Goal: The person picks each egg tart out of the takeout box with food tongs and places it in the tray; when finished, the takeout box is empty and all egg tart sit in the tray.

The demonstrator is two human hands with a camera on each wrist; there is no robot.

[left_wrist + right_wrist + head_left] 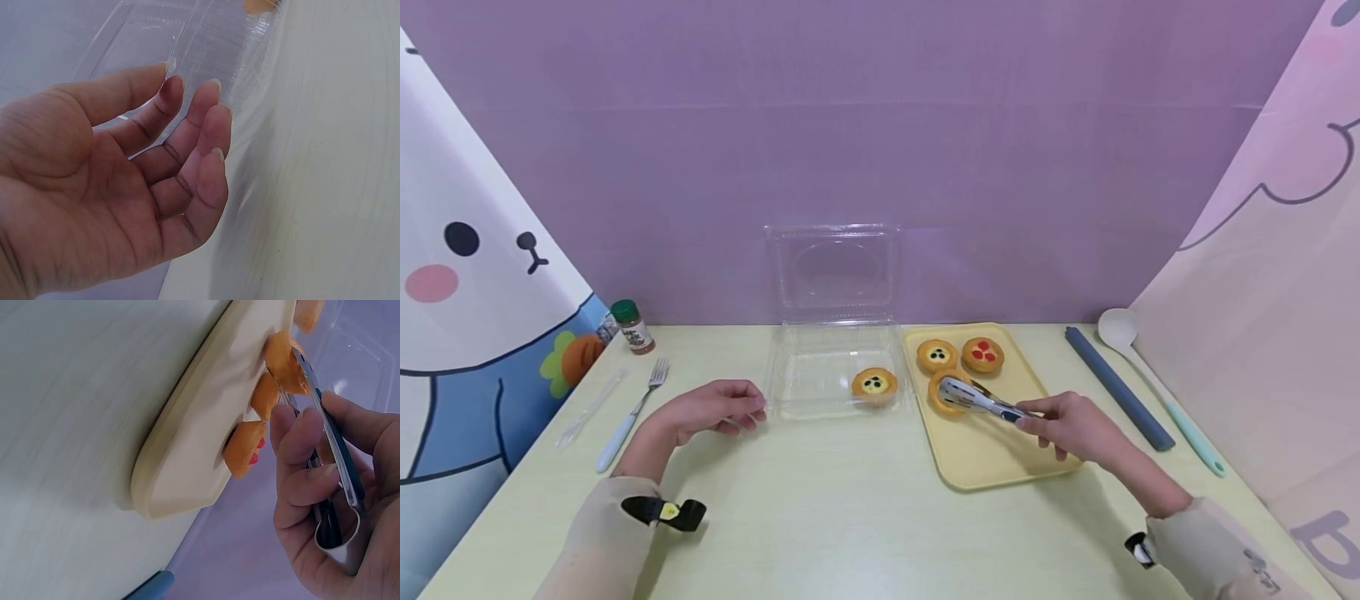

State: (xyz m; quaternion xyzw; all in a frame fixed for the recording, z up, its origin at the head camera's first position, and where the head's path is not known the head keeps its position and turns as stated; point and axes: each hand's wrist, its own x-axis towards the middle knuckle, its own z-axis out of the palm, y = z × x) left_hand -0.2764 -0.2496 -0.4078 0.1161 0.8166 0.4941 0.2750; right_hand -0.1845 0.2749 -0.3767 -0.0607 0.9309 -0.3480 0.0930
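My right hand (1071,425) grips metal tongs (981,400) with dark handle parts. Their tips stand around a small tart (284,362) over the yellow tray (955,467); the head view shows the tong head covering much of it. Behind it on the tray are a tart with dark dots (937,355) and one with red pieces (982,354). An open clear plastic box (812,367) stands left of the tray, holding one dark-dotted tart (874,384). My left hand (711,408), fingers loosely bent, is beside the box's front left corner; whether its fingertips touch the box I cannot tell.
On the left are a fork (632,417), a clear wrapped utensil (591,408) and a green-capped jar (632,327). A grey-blue bar (1116,387) and a long-handled white spoon (1157,383) lie right of the tray. A purple backdrop (1000,167) rises behind the table.
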